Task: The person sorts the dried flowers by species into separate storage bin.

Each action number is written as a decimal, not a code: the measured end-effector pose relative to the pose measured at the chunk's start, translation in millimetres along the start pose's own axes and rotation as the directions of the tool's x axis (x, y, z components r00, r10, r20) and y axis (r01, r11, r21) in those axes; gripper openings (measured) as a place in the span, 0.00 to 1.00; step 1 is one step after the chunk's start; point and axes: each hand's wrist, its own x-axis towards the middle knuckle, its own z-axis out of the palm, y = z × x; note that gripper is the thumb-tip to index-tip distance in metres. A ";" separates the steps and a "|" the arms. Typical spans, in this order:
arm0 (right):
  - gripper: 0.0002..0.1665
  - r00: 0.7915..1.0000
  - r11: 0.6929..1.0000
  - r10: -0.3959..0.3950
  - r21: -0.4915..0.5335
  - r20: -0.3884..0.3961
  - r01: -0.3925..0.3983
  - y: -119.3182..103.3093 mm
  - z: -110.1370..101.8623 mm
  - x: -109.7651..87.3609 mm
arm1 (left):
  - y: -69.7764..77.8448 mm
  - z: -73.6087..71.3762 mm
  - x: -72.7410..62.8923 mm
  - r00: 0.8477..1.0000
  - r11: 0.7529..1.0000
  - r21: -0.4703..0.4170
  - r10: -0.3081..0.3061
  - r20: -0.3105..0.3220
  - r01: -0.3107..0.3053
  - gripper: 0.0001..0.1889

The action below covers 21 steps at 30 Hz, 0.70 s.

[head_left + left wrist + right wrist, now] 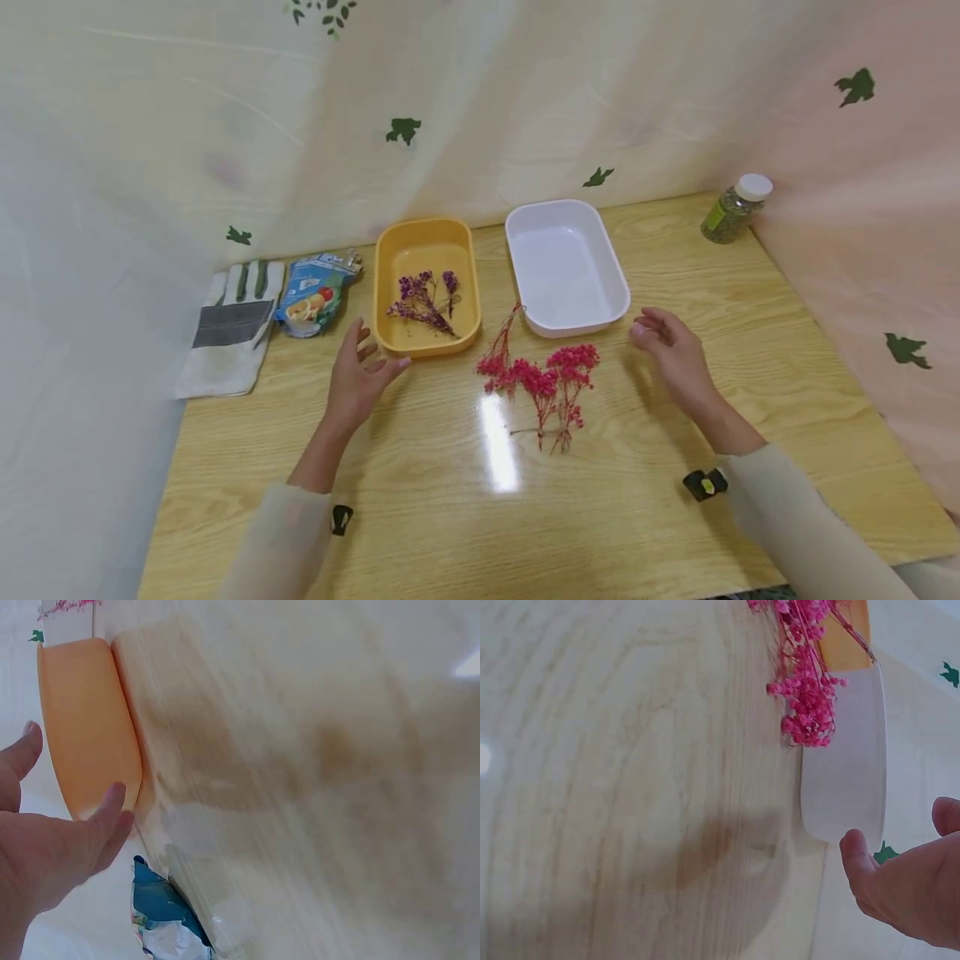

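Note:
My left hand (358, 379) hovers at the near left corner of a yellow tray (382, 333), fingers loosely bent and holding nothing. Inside that tray lie purple dried flowers (422, 310). To the right, my right hand (678, 358) is beside the near right corner of a white tray (566, 271), its fingers relaxed and nothing in them. Between the hands, pink dried flowers (542, 382) lie on the table in front of the white tray; one stem leans against its near left corner. In the wrist views both hands (56, 851) (907, 889) look apart from the trays.
A wooden table (420, 517) carries everything. At the left lie a white and grey work glove (228, 333) and a blue food pouch (315, 292) with a clip. A white-capped jar (731, 212) stands at the back right. Curtains (487, 100) border the back and sides.

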 end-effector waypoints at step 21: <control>0.41 0.995 0.974 0.056 0.216 0.079 -0.072 -4.5 -4.3 43.4 | -2.5 10.4 -34.0 0.981 0.997 -0.080 -0.020 -0.191 0.005 0.42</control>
